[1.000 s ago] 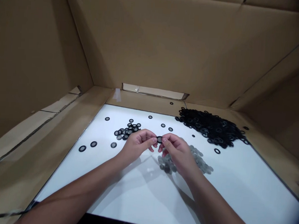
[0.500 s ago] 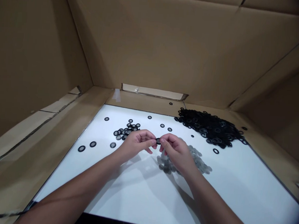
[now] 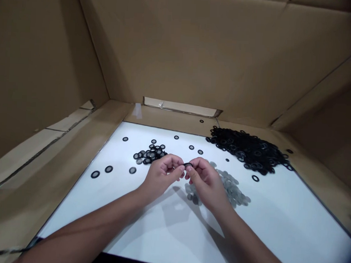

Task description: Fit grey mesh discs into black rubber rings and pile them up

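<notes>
**Black ring [image 3: 187, 164] pinched between both grips**

Working left to right across the white tabletop [image 3: 276, 227], set inside a cardboard box [image 3: 179, 49], we first pass a few loose rings [image 3: 108, 169] lying well apart, some showing grey centres. Just beyond them sits a small cluster of rings [image 3: 149, 155], close beside the left grip [image 3: 163, 178].

That left grip is closed, its thumb and fingertips [image 3: 181, 168] pressing on one side of the Black ring, near the middle of the tabletop and raised above it. The right grip [image 3: 207, 184] is closed on the other side, so the two meet at the ring. We see it almost edge-on, with only its dark upper arc showing, and the fingers hide its centre.

We judge the ring light and thin, and it may flex a little, though its material cannot be told from here. A piece this small could easily slip, so the rim, pinched between thumb and fingertip, looks like the best place to hold it.

Under and past the right grip lies a spread of grey discs [image 3: 234, 189]. Farther right, a large heap of black rings [image 3: 245, 149] runs up to the cardboard edge, with a lone ring [image 3: 255, 178] just below it.
</notes>
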A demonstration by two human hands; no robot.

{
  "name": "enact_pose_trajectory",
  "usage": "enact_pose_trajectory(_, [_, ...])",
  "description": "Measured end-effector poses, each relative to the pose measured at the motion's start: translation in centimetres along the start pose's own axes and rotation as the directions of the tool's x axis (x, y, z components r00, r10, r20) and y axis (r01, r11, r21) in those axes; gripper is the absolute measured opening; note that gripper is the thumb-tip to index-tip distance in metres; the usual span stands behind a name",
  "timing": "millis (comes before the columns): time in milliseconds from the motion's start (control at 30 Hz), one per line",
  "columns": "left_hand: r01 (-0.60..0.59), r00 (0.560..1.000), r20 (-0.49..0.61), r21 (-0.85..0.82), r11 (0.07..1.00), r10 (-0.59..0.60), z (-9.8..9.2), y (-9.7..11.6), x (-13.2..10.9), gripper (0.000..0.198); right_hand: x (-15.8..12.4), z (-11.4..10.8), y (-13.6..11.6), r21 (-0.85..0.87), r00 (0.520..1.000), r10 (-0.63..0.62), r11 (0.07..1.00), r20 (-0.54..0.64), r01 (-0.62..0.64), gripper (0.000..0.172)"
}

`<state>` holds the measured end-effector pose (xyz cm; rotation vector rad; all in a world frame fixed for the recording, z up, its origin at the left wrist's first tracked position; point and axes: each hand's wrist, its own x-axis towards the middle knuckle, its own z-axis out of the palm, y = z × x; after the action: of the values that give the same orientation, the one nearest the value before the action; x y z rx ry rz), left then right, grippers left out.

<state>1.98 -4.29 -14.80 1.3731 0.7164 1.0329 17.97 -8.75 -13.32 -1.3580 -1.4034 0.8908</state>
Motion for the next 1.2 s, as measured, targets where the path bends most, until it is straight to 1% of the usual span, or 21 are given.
enact_pose_trajectory(100, [-0.045,0.998,-0.039,0.027,0.999,0.046,0.0,-0.1,-0.3,0.011,0.0,0.0,-0.5,-0.048,1.000,-0.023,0.999,0.001,0.023,0.025])
enact_pose_trajectory(167, [-0.070,0.996,-0.042,0.078,0.994,0.073,-0.1,0.0,-0.4,0.011,0.0,-0.1,-0.6,-0.056,1.000,-0.013,0.998,-0.001,0.013,0.025])
enact_pose_trajectory(233, [-0.108,0.994,-0.015,0.159,0.981,0.112,-0.5,0.0,-0.2,0.011,0.0,-0.4,-0.6,-0.067,1.000,0.006,0.998,0.011,-0.005,0.024])
enact_pose_trajectory(300, [-0.132,0.991,0.045,0.219,0.967,0.125,-0.9,-0.1,0.2,0.013,0.1,-0.8,-0.5,-0.096,0.999,0.018,0.995,0.040,-0.014,0.024])
enact_pose_trajectory(367, [-0.120,0.989,0.113,0.233,0.965,0.096,-1.4,-0.2,0.8,0.013,0.1,-1.2,-0.4,-0.145,0.997,0.008,0.989,0.077,0.003,0.023])
enact_pose_trajectory(467, [-0.068,0.975,0.219,0.214,0.974,0.020,-2.1,-0.2,1.4,0.018,0.2,-1.9,-0.3,-0.211,0.993,-0.012,0.977,0.116,0.036,0.021])
enact_pose_trajectory(567, [-0.027,0.964,0.265,0.197,0.980,-0.027,-2.4,0.1,1.7,0.019,0.2,-2.2,-0.4,-0.278,0.989,0.000,0.960,0.148,0.042,0.020])
enact_pose_trajectory(633, [-0.009,0.965,0.260,0.185,0.983,-0.040,-2.5,0.2,1.7,0.018,0.2,-2.1,-0.3,-0.325,0.988,-0.002,0.944,0.157,0.054,0.019])
enact_pose_trajectory(700, [0.012,0.970,0.240,0.154,0.988,-0.049,-2.4,0.2,1.7,0.018,0.2,-1.9,-0.2,-0.331,0.991,-0.025,0.941,0.130,0.067,0.016])
enact_pose_trajectory(767, [0.053,0.979,0.190,0.084,0.995,-0.068,-2.1,0.1,1.6,0.018,0.3,-1.4,0.0,-0.267,0.996,-0.052,0.961,0.076,0.071,0.013])
enact_pose_trajectory(833, [0.101,0.987,0.128,-0.002,0.995,-0.100,-1.9,-0.1,1.4,0.020,0.2,-0.8,0.3,-0.165,0.998,-0.062,0.984,0.009,0.062,0.013])
enact_pose_trajectory(900, [0.106,0.990,0.096,-0.033,0.994,-0.103,-1.6,-0.2,1.3,0.021,0.2,-0.2,0.5,-0.098,0.998,-0.059,0.994,-0.039,0.055,0.014])
enact_pose_trajectory(1000, [0.019,0.996,0.082,0.055,0.998,-0.023,-1.5,-0.3,1.1,0.019,0.1,0.2,0.7,-0.130,0.994,-0.093,0.988,-0.052,0.086,0.016])
enact_pose_trajectory(1100, [-0.067,0.996,0.067,0.191,0.979,0.055,-1.2,-0.7,0.9,0.016,0.1,0.2,0.6,-0.261,0.984,-0.173,0.953,-0.046,0.156,0.016])
enact_pose_trajectory(1200, [-0.109,0.994,0.064,0.313,0.944,0.093,-0.8,-1.2,0.6,0.014,0.1,-0.1,0.4,-0.378,0.972,-0.231,0.903,-0.033,0.202,0.014])
